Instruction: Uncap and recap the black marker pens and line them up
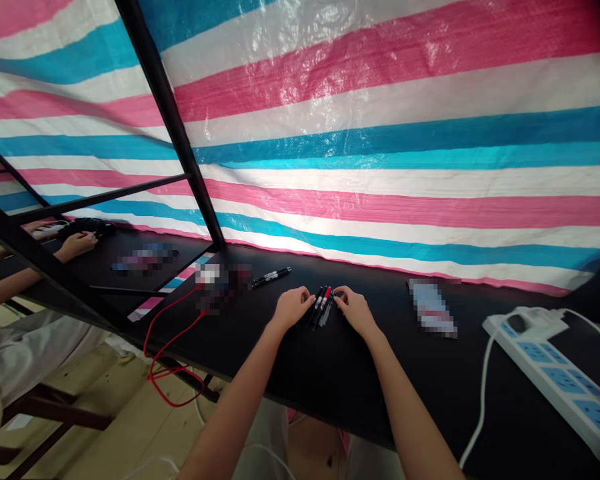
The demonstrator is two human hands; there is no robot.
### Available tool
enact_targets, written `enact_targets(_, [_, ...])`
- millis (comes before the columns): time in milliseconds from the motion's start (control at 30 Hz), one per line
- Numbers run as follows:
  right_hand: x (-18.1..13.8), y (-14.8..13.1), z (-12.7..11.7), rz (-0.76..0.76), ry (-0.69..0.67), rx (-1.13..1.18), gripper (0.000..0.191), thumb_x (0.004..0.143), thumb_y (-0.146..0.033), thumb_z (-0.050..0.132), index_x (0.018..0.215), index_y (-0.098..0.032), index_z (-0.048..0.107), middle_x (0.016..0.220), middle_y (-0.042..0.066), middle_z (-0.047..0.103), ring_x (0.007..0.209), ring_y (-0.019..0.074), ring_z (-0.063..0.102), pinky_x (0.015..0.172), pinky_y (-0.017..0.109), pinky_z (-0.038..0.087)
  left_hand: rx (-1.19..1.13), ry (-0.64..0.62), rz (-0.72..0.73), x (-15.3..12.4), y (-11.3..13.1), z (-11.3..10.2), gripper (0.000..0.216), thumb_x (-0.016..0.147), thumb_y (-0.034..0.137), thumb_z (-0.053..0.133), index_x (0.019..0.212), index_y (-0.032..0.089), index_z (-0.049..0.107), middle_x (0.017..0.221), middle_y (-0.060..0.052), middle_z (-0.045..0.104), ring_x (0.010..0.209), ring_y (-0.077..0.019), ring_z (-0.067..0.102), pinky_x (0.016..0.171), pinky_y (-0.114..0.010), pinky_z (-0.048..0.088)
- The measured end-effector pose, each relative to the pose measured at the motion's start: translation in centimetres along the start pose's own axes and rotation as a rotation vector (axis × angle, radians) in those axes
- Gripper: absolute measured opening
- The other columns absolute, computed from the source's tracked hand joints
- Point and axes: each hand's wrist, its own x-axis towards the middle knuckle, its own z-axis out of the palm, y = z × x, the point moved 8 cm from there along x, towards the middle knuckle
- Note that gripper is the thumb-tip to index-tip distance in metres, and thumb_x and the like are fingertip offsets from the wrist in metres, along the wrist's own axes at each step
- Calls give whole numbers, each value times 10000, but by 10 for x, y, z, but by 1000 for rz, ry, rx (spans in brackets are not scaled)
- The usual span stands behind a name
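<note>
Several pens (321, 308), mostly black with one showing a red part, lie bunched side by side on the black table (300, 360). My left hand (294, 308) grips the bunch from its left side, with the fingers curled. From the opposite side my right hand (356, 312) closes on the same pens, thumb and fingers at their upper ends. Farther back, to the left of the bunch, lie black pens (271, 277), apart from both hands. The fingertips are small and partly hidden against the dark pens.
A white power strip (555, 373) with cables sits at the right. A blurred flat item (434, 310) lies nearby. Left are a blurred object (220, 287) and a red cable (153, 363). Beyond the black frame (180, 147), another person's hand (77, 245) rests at a table. Striped sheeting (380, 200) hangs behind.
</note>
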Motion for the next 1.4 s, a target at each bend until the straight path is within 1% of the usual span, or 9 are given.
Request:
enact_targets(167, [-2, -6, 0, -17, -17, -77, 243, 747, -248, 510, 982, -257, 572, 744, -11, 614, 679, 153, 547, 572, 244, 343, -23, -9, 42, 2, -1, 3, 254, 814, 427, 448, 785, 203, 566, 681, 13, 580, 656, -124, 538, 546, -222, 313])
enact_targets(300, [-2, -8, -1, -28, -15, -66, 271, 723, -244, 540, 992, -265, 568, 782, -15, 611, 715, 155, 545, 591, 250, 351, 0, -5, 32, 3, 0, 4, 258, 816, 426, 447, 769, 198, 559, 685, 9, 582, 655, -125, 540, 544, -227, 310])
enact_targets(467, [0, -5, 0, -3, -35, -30, 298, 697, -249, 566, 994, -272, 569, 818, -19, 610, 727, 157, 547, 607, 255, 365, 37, 10, -11, 3, 0, 4, 247, 832, 399, 430, 772, 192, 551, 701, -2, 595, 672, -133, 552, 559, -234, 313])
enact_targets(833, [1, -1, 2, -2, -34, -27, 307, 685, -252, 576, 992, -274, 565, 805, -23, 612, 705, 152, 543, 591, 249, 360, 43, 74, 37, 4, 2, 6, 246, 857, 382, 390, 786, 196, 534, 701, -1, 595, 666, -137, 548, 574, -236, 307])
enact_targets(1100, [1, -1, 3, -8, -41, -29, 296, 701, -280, 548, 996, -272, 561, 804, -20, 611, 712, 159, 542, 586, 252, 353, -79, -5, 47, 4, -4, 8, 264, 825, 433, 424, 815, 203, 553, 662, 18, 565, 631, -124, 528, 550, -222, 320])
enact_targets(1200, [0, -2, 2, -10, -39, -23, 285, 722, -300, 521, 1002, -267, 560, 802, -15, 615, 713, 159, 542, 588, 252, 352, -83, -8, 43, 4, -6, 9, 231, 832, 400, 420, 848, 207, 547, 664, 23, 561, 632, -122, 522, 565, -225, 335])
enact_targets(1267, [0, -3, 2, -9, -38, -23, 273, 743, -315, 492, 1001, -262, 562, 799, -12, 615, 713, 158, 542, 588, 251, 349, -30, 52, 39, 4, -8, 4, 181, 840, 337, 413, 884, 211, 535, 702, 18, 568, 681, -130, 526, 608, -234, 350])
enact_targets(1333, [1, -2, 2, -2, -41, -25, 270, 761, -330, 464, 1002, -258, 563, 800, -8, 613, 714, 158, 542, 586, 251, 346, 69, 184, 26, 5, -12, -7, 155, 830, 276, 426, 937, 214, 520, 831, -6, 581, 812, -153, 523, 685, -257, 360])
enact_targets(1400, [1, -1, 2, 6, -48, -23, 276, 770, -343, 449, 1004, -256, 565, 806, -4, 612, 718, 162, 543, 582, 251, 343, 183, 335, -15, 4, -20, -20, 200, 811, 231, 448, 1003, 212, 499, 1006, -37, 552, 964, -186, 476, 767, -291, 353])
